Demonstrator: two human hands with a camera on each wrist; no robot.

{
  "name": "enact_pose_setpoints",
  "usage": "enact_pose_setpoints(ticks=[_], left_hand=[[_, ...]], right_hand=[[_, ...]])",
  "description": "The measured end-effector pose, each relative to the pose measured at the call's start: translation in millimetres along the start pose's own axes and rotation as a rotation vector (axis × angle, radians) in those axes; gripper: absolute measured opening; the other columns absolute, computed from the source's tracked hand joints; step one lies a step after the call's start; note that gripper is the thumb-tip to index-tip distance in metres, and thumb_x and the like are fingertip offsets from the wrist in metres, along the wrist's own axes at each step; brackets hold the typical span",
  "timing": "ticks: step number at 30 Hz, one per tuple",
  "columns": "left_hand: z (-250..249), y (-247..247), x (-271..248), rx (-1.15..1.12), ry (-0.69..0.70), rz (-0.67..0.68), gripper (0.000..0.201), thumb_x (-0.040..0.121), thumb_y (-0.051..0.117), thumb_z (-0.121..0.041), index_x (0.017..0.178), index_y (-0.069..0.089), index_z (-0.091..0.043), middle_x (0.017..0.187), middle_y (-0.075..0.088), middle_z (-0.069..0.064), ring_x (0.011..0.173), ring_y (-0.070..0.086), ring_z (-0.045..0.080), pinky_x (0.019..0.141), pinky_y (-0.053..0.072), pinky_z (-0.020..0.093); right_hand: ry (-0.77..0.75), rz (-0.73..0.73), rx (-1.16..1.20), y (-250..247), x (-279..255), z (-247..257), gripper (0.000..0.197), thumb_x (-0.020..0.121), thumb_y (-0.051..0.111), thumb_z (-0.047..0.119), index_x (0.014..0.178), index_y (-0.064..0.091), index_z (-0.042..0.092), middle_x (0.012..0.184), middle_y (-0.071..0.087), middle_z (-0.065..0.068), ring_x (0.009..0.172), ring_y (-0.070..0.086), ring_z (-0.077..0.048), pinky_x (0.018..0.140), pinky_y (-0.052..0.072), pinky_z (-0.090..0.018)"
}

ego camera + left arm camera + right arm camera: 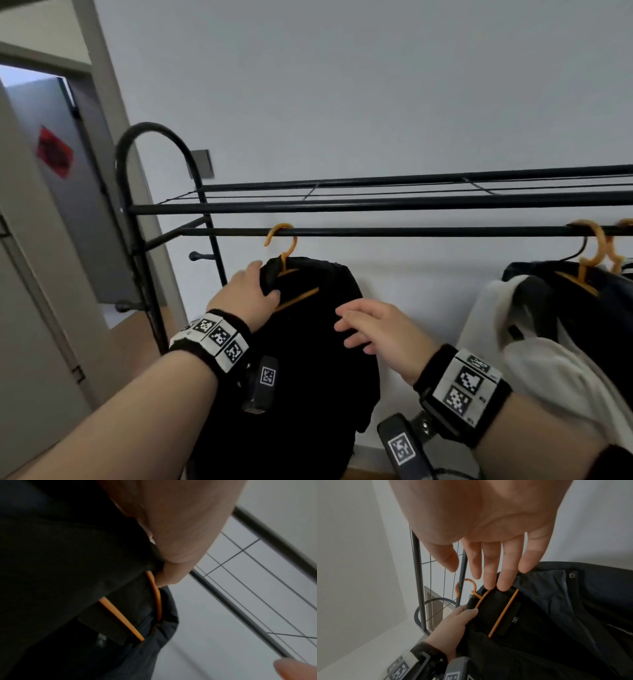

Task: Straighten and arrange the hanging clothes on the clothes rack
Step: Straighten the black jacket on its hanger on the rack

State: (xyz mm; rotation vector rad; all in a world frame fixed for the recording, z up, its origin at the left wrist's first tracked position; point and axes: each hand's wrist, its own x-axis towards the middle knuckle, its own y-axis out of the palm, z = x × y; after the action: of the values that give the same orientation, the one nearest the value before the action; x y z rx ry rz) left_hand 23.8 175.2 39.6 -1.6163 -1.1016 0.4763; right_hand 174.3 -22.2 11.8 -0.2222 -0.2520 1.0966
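Now left hand [247, 295] grips collar of black jacket [308, 359], thumb curled over fabric beside orange hanger [286, 260]. Hanger hooked on rack rail [411, 231], near rack's left end. Right hand [375, 330] spread, fingers straight, fingertips at jacket's shoulder. More clothes [548, 325] bunched at rail's right end.

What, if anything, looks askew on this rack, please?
The black jacket sits crooked on its orange hanger: fabric bunches at the collar, where the left hand grips it, and the hanger tilts.
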Motion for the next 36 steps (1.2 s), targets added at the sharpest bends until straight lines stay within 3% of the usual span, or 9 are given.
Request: enact_pose_setpoints(ticks=[3, 5, 12, 20, 23, 26, 29, 33, 36], left_hand=[[11.1, -0.9, 12.6, 0.022, 0.087, 0.024, 0.029, 0.093, 0.049, -0.043, 0.114, 0.053, -0.024, 0.095, 0.067, 0.002, 0.09, 0.066, 0.029, 0.08, 0.055, 0.041], [13.3, -2.0, 21.4, 0.023, 0.165, -0.012, 0.02, 0.094, 0.048, -0.041, 0.101, 0.054, -0.024, 0.087, 0.066, 0.0, 0.086, 0.065, 0.028, 0.077, 0.054, 0.04], [-5.2, -5.6, 55.2, 0.035, 0.441, -0.057, 0.021, 0.091, 0.05, -0.047, 0.103, 0.057, -0.031, 0.087, 0.065, -0.007, 0.081, 0.06, 0.021, 0.066, 0.043, 0.032], [-5.3, 2.4, 77.8, -0.107, 0.597, -0.042, 0.019, 0.088, 0.055, -0.054, 0.094, 0.058, -0.036, 0.079, 0.065, -0.01, 0.078, 0.059, 0.015, 0.065, 0.045, 0.031], [-7.5, 8.8, 81.3, -0.18, 0.591, -0.007, 0.02, 0.087, 0.056, -0.054, 0.093, 0.06, -0.035, 0.078, 0.065, -0.01, 0.079, 0.062, 0.014, 0.07, 0.051, 0.033], [-9.3, 14.9, 84.7, -0.261, 0.574, 0.038, 0.018, 0.087, 0.06, -0.051, 0.096, 0.063, -0.035, 0.081, 0.067, -0.01, 0.082, 0.064, 0.014, 0.074, 0.053, 0.035], [-11.0, 17.7, 86.4, -0.322, 0.57, 0.048, 0.018, 0.087, 0.062, -0.048, 0.099, 0.064, -0.035, 0.083, 0.068, -0.011, 0.083, 0.064, 0.013, 0.077, 0.053, 0.035], [-11.4, 19.6, 83.6, -0.363, 0.549, 0.058, 0.017, 0.088, 0.063, -0.045, 0.1, 0.065, -0.035, 0.084, 0.068, -0.01, 0.084, 0.064, 0.012, 0.076, 0.052, 0.034], [-11.6, 18.5, 81.2, -0.366, 0.533, 0.059, 0.018, 0.088, 0.063, -0.045, 0.102, 0.066, -0.034, 0.086, 0.068, -0.01, 0.085, 0.064, 0.012, 0.078, 0.053, 0.035]], right_hand=[[0.006, -0.001, -0.017, 15.7, 15.0, 3.8, 0.02, 0.098, 0.052, 0.039, 0.107, 0.07, 0.037, 0.102, 0.076, 0.015, 0.089, 0.073, -0.008, 0.079, 0.047, -0.026], [0.018, -0.009, -0.031, 25.3, 23.5, 2.9, 0.02, 0.098, 0.052, 0.039, 0.106, 0.07, 0.037, 0.101, 0.077, 0.014, 0.088, 0.073, -0.008, 0.079, 0.047, -0.025], [0.093, -0.142, -0.055, 49.1, 43.1, -16.1, 0.018, 0.098, 0.056, 0.032, 0.099, 0.073, 0.031, 0.096, 0.079, 0.007, 0.079, 0.071, -0.008, 0.07, 0.045, -0.019], [0.092, -0.349, -0.082, 29.3, 33.8, -34.2, 0.015, 0.097, 0.059, 0.023, 0.096, 0.073, 0.028, 0.09, 0.079, 0.003, 0.078, 0.07, -0.009, 0.063, 0.046, -0.013], [0.035, -0.416, -0.143, 18.2, 32.1, -29.1, 0.014, 0.092, 0.063, 0.028, 0.091, 0.075, 0.036, 0.092, 0.078, 0.005, 0.085, 0.071, -0.012, 0.077, 0.053, -0.024], [-0.022, -0.451, -0.231, 5.9, 29.5, -20.0, 0.015, 0.094, 0.063, 0.028, 0.093, 0.074, 0.038, 0.092, 0.077, 0.009, 0.086, 0.069, -0.005, 0.074, 0.05, -0.01], [-0.069, -0.463, -0.297, -4.8, 30.3, -14.6, 0.014, 0.095, 0.062, 0.029, 0.098, 0.073, 0.038, 0.091, 0.073, 0.02, 0.086, 0.065, 0.005, 0.07, 0.046, -0.007], [-0.164, -0.557, -0.417, -21.5, 40.7, -13.1, 0.014, 0.093, 0.062, 0.027, 0.099, 0.072, 0.034, 0.091, 0.07, 0.02, 0.091, 0.063, 0.004, 0.081, 0.049, -0.021], [-0.251, -0.634, -0.651, -31.6, 51.6, -8.9, 0.029, 0.086, 0.06, 0.04, 0.114, 0.065, 0.034, 0.113, 0.064, 0.016, 0.108, 0.057, -0.008, 0.099, 0.047, -0.041]])
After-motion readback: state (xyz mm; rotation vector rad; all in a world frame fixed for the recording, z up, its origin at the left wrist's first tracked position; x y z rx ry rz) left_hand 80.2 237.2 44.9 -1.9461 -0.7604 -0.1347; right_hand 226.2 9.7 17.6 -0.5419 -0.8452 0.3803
